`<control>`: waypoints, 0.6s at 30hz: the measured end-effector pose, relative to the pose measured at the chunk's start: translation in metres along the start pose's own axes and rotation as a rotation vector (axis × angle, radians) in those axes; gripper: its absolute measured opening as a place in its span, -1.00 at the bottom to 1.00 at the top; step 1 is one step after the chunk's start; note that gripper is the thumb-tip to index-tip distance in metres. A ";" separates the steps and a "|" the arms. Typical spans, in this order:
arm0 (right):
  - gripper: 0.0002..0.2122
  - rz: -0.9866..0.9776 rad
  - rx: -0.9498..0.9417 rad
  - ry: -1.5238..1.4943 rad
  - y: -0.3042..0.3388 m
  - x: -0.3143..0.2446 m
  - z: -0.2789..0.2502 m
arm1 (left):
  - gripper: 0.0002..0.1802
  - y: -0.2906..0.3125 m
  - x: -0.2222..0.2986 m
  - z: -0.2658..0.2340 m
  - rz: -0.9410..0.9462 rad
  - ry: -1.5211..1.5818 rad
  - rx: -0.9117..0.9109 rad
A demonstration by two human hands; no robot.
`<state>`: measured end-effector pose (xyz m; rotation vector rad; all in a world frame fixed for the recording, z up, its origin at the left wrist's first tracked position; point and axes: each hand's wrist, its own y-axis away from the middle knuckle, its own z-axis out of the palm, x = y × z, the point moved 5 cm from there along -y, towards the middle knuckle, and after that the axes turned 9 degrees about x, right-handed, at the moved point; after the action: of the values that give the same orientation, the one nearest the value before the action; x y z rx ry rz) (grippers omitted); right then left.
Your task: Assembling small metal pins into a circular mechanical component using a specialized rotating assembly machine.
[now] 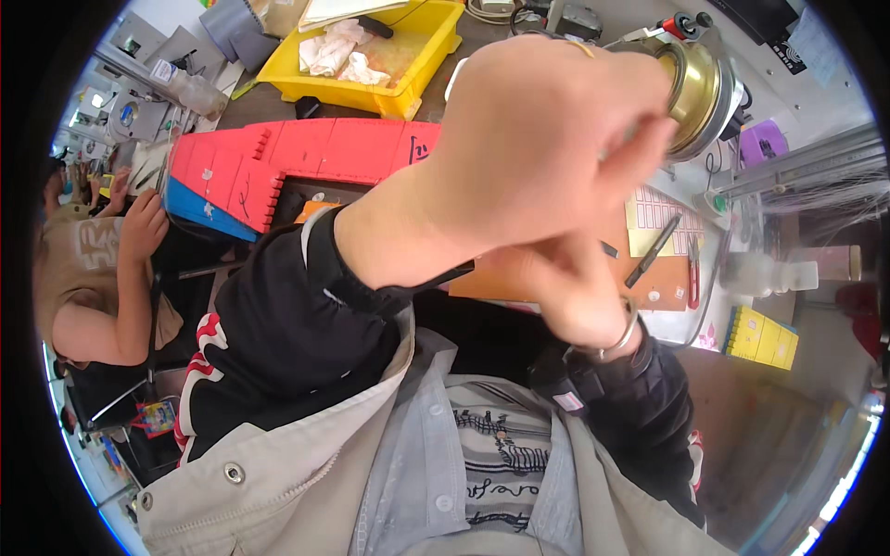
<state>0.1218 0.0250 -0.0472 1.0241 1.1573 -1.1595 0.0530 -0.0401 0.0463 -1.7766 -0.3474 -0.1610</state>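
My left hand (pixel 547 139) is raised close to the view, its fingers curled in toward the palm. Anything they pinch is hidden or too small to make out. A gold-coloured metal spool or drum (pixel 693 102) is just right of these fingers; whether they touch it I cannot tell. Lower down and partly behind it, my right hand (pixel 575 287) is smeared by motion, its fingertips hidden by the left hand. Below both hands is a brown work mat (pixel 579 289). A black pen (pixel 653 250) lies on it beside a sheet of labels (pixel 651 215).
A yellow tub (pixel 413 88) with crumpled white cloths stands at the back left. Red foam-like blocks (pixel 343 148) and a blue one (pixel 211 215) lie before it. A red-handled tool (pixel 693 269) and a clear bottle (pixel 765 275) are at right. Another person (pixel 102 269) sits at left.
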 end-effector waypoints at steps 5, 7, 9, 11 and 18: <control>-0.13 -0.295 -0.065 0.175 0.000 -0.003 0.031 | -0.89 0.011 -0.009 0.021 -0.066 -0.046 -0.152; -0.17 -0.183 -0.035 0.061 0.000 0.006 0.043 | -0.88 0.009 -0.002 0.024 -0.027 -0.061 -0.180; -0.32 -0.158 0.024 0.016 -0.001 0.020 0.048 | -0.88 0.009 -0.012 0.027 -0.177 0.040 -0.157; -0.33 -0.171 0.045 0.039 -0.001 0.021 0.050 | -0.87 0.009 -0.020 0.026 -0.329 0.137 -0.134; -0.33 -0.255 0.248 0.283 -0.004 0.016 0.032 | -0.84 0.025 -0.061 0.024 -0.756 0.282 -0.125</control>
<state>0.1224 -0.0085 -0.0585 1.2877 1.4232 -1.4180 0.0012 -0.0309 -0.0006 -1.6354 -0.8010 -0.9743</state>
